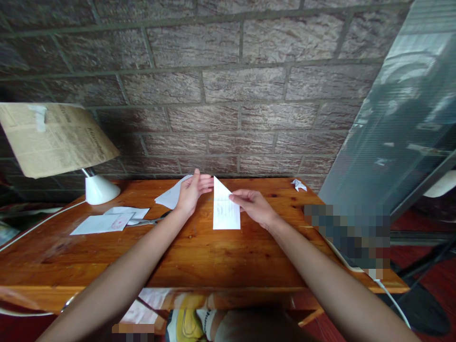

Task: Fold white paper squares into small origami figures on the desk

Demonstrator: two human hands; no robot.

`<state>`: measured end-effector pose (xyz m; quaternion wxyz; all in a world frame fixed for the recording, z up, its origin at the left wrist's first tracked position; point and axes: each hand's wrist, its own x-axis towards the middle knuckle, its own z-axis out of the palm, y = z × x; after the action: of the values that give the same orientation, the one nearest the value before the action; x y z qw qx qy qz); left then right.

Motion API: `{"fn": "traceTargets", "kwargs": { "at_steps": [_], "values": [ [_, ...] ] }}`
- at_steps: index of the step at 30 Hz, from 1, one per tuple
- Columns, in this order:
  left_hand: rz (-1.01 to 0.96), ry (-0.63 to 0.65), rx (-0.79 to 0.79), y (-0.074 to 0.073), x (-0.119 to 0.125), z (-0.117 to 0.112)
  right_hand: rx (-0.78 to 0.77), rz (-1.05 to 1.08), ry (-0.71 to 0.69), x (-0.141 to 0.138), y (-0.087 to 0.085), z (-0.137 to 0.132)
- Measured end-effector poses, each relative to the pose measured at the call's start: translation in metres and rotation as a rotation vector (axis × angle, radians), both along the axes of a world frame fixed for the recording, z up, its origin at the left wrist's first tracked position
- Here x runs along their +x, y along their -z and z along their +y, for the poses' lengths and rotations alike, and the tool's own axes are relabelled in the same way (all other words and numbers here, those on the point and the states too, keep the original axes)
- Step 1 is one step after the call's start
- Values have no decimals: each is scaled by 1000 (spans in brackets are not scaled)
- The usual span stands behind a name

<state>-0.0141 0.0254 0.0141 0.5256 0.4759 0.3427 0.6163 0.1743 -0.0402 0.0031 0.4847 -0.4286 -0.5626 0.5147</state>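
Above the wooden table, my right hand (254, 205) pinches the right edge of a folded sheet of white paper (225, 209). One top corner of the paper is folded into a slanted edge, leaving a point at the upper left. Faint print shows on its face. Just left of that point is my left hand (194, 190), its fingers stretched out and thumb raised; whether a fingertip touches the paper I cannot tell. Behind the left hand lie more white sheets (169, 194). Scissors (147, 222), partly hidden by my left forearm, rest beside papers with a red stamp (107, 223).
A lamp (101, 190) with a newspaper-covered shade stands at the left, its cord running off the table (199, 266). A small folded paper shape (298, 185) sits at the back right. A blurred-out device with a white cable (392, 299) lies at the right edge. A brick wall (221, 114) rises behind.
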Motion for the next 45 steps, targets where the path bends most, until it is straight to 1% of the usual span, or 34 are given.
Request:
{"fn": "traceTargets", "kwargs": {
  "at_steps": [3, 4, 6, 10, 15, 22, 37, 39, 42, 44, 45],
  "values": [
    [38, 170, 12, 3, 6, -6, 11, 17, -10, 1, -2, 0],
    [42, 211, 29, 4, 8, -8, 16, 21, -15, 1, -2, 0],
    [39, 252, 59, 6, 10, -10, 22, 23, -27, 0, -3, -1],
    [32, 247, 75, 7, 9, -10, 21, 13, -32, -1, -4, -2],
    [24, 256, 72, 8, 7, -7, 54, 6, -4, -2, -4, -2],
    [16, 274, 71, 11, 7, -4, 42, 18, -17, -2, -4, -1],
    [15, 343, 62, 6, 7, -9, 54, 25, -18, -1, -2, 0],
    [21, 331, 49, 5, 7, -10, 56, 21, -10, -2, -2, -1],
    [14, 261, 42, 3, 7, -10, 96, 1, 15, -1, -2, 0],
    [-5, 208, 51, 2, 5, -10, 169, -52, 68, 1, -2, 1],
    [-8, 183, 54, 1, 5, -10, 225, -104, 123, 2, -2, 1]
  ]
}}
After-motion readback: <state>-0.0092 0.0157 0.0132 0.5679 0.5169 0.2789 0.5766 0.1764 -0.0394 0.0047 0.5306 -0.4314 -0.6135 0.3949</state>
